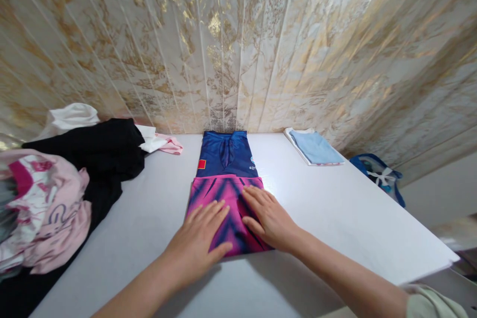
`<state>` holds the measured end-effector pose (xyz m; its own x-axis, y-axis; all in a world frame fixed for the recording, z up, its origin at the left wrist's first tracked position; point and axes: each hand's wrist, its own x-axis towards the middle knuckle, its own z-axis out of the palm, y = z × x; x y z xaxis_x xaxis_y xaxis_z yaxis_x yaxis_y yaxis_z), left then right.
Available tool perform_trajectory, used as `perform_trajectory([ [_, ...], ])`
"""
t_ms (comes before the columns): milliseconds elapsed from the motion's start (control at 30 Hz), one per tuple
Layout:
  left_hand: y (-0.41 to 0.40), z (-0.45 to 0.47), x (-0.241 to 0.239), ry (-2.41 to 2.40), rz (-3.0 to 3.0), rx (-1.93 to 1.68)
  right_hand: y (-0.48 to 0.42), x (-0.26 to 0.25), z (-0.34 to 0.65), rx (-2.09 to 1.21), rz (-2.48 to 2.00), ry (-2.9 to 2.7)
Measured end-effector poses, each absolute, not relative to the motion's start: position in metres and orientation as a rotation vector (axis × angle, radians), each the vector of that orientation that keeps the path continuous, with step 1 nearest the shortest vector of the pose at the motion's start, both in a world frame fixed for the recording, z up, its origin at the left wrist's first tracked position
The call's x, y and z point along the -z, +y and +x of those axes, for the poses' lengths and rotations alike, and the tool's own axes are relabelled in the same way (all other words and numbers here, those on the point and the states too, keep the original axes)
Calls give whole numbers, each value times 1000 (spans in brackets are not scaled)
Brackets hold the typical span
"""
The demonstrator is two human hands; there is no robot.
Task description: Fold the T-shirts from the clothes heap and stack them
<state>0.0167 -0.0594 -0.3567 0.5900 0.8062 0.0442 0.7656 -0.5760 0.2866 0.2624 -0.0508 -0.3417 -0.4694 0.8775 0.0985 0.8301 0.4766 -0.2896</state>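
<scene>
In front of me a sports shirt (227,191) lies folded into a narrow shape, its navy collar part at the far end. The nearer part, pink with dark blue stripes, is folded up over the navy. A small red patch shows at the navy part's left edge and a white logo at its right. My left hand (201,238) rests flat on the pink part's left side, fingers stretched out. On its right side lies my right hand (270,218), also flat, with the thumb apart from the fingers.
A heap of loose clothes, with a black garment (100,146) and a pink one (63,208), covers the table's left side. Folded light blue cloth (316,148) lies at the back right of the white table (335,218). A blue bag (380,176) stands beyond the right edge. A patterned curtain (231,49) hangs behind.
</scene>
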Motion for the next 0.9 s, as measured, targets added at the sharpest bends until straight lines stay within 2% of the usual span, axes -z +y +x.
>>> perform_trajectory([
  [133, -105, 3, 371, 1217, 2685, -280, -97, 343, 270, -504, -1218, -2663],
  [333, -111, -25, 386, 1286, 2888, -588, -109, 374, 297, -250, -1334, -2589],
  [533, -102, -29, 396, 1372, 2920, -807, -107, 376, 295, -152, -1325, -2501],
  [900, -104, -14, 396, 1475, 2780, -815, -99, 343, 295, -670, -1400, -1999],
])
